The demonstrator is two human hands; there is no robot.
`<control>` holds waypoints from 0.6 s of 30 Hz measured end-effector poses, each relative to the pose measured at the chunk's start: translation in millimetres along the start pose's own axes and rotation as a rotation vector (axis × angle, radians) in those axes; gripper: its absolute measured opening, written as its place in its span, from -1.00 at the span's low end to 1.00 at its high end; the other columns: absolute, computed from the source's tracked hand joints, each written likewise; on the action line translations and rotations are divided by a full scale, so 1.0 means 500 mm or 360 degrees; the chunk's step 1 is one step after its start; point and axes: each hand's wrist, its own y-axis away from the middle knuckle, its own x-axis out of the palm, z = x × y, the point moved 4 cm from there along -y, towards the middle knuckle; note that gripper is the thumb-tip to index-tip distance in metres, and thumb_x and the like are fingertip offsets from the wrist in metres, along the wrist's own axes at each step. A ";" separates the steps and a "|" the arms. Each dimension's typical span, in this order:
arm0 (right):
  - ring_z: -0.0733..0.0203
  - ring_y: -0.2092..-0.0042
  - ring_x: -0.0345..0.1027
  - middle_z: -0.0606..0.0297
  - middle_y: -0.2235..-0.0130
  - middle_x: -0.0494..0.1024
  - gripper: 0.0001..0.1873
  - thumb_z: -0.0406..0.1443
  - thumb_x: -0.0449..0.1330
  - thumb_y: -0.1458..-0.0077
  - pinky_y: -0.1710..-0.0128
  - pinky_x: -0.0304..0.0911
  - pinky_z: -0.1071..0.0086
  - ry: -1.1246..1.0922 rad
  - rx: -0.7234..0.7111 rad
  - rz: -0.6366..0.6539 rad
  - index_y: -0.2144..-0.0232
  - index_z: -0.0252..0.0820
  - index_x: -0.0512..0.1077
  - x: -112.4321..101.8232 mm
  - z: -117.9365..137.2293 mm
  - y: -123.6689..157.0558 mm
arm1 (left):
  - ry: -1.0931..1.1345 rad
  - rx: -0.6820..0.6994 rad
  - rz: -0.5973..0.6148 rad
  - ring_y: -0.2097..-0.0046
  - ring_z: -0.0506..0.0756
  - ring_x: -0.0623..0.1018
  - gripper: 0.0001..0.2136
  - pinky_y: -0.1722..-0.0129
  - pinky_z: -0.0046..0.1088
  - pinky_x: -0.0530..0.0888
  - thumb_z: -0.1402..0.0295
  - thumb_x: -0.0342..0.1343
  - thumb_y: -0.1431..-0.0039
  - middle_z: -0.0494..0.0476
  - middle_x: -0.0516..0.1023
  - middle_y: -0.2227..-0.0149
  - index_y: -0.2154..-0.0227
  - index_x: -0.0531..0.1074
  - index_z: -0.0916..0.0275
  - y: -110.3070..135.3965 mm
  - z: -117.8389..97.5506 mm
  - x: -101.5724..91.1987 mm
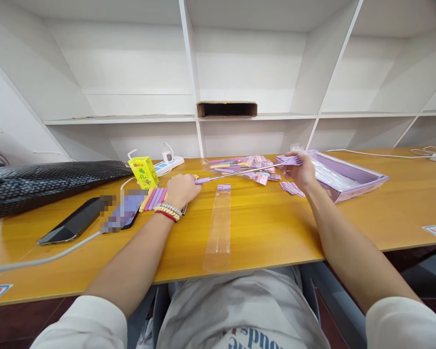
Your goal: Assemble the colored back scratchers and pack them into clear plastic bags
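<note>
Stretched out between my hands is a telescopic back scratcher (pixel 240 172), with a thin metal rod, a purple grip and a purple claw-like head. My left hand (pixel 182 190) is closed around the grip end. At the other end, my right hand (pixel 301 169) pinches the purple head. Below the rod, a long clear plastic sleeve (pixel 218 228) with a printed purple top lies flat on the table. Beside my left wrist is a row of purple, pink and yellow grips (pixel 155 199). Small printed cards (pixel 291 188) lie below my right hand.
Wrapped back scratchers and cards (pixel 240 166) lie behind the rod. At right stands an open purple box (pixel 363 183) with clear plastic inside. A yellow drink carton (pixel 144 172), a power strip (pixel 170 165), two phones (pixel 70 220) and a black bubble-wrapped package (pixel 51 184) occupy the left.
</note>
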 end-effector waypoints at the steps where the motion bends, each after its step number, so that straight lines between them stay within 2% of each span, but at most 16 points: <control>1: 0.27 0.64 0.24 0.31 0.60 0.45 -0.71 -0.10 0.01 0.06 0.71 0.01 0.48 0.0109 0.0047 0.0134 0.32 -0.16 0.26 0.020 -0.015 0.004 | -0.0002 0.0045 0.0008 0.24 0.32 0.51 -0.61 0.32 -0.23 0.38 0.15 -0.15 -0.07 0.33 0.54 0.35 0.33 0.52 0.25 0.007 -0.013 -0.004; 4: 0.30 0.65 0.24 0.25 0.57 0.48 -0.70 -0.10 0.00 0.03 0.71 0.02 0.49 0.0335 0.0137 0.0353 0.36 -0.21 0.29 0.053 -0.054 0.016 | 0.0005 0.0087 0.0003 0.25 0.30 0.51 -0.65 0.32 -0.24 0.38 0.18 -0.12 -0.05 0.31 0.53 0.36 0.33 0.51 0.25 0.023 -0.035 -0.014; 8: 0.33 0.63 0.22 0.18 0.53 0.50 -0.65 -0.08 -0.02 -0.01 0.70 0.05 0.48 0.0506 0.0087 0.0368 0.51 -0.25 0.31 0.058 -0.069 0.021 | 0.0010 0.0052 0.0026 0.23 0.30 0.51 -0.66 0.30 -0.24 0.38 0.20 -0.12 -0.05 0.33 0.53 0.32 0.32 0.50 0.26 0.028 -0.036 -0.014; 14: 0.34 0.65 0.20 0.19 0.57 0.47 -0.59 -0.05 -0.03 -0.04 0.70 0.03 0.45 0.0505 0.0161 0.0428 0.58 -0.26 0.32 0.052 -0.079 0.020 | 0.0016 0.0135 0.0062 0.26 0.29 0.52 -0.66 0.33 -0.25 0.39 0.18 -0.13 -0.05 0.32 0.54 0.34 0.39 0.50 0.26 0.026 -0.037 -0.009; 18: 0.35 0.66 0.18 0.22 0.61 0.44 -0.58 -0.04 -0.02 -0.04 0.69 0.03 0.46 0.0395 0.0134 0.0478 0.59 -0.26 0.31 0.058 -0.080 0.021 | 0.0084 0.0221 0.0198 0.30 0.25 0.52 -0.68 0.35 -0.31 0.38 0.19 -0.12 -0.03 0.30 0.54 0.37 0.43 0.49 0.25 0.029 -0.043 0.000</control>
